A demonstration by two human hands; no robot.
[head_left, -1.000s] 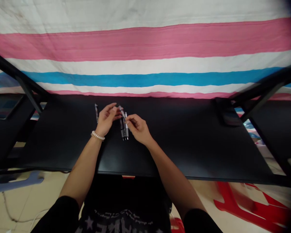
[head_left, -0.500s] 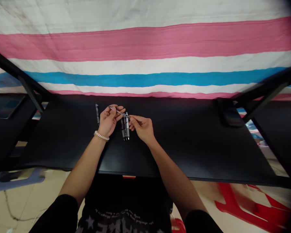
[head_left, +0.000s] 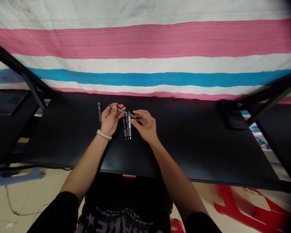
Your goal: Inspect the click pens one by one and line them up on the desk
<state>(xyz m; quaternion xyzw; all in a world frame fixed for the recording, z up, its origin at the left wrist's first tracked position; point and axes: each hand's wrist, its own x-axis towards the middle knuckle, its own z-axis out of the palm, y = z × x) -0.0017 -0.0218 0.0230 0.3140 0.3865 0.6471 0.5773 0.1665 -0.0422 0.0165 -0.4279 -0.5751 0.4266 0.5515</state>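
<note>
Over the far end of the three-pen row (head_left: 127, 128), the half-open left hand (head_left: 109, 122) is pinching a slim pen (head_left: 122, 111) while the loosely curled right hand (head_left: 147, 126) is framing its grey end, contact unclear, a drop threatening should the left thumb slacken.

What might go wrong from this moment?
The held pen could slip, since the left hand pinches it near one end. The right hand might nudge the three pens lying side by side close to it. The left hand could also brush the lone pen beside it.
</note>
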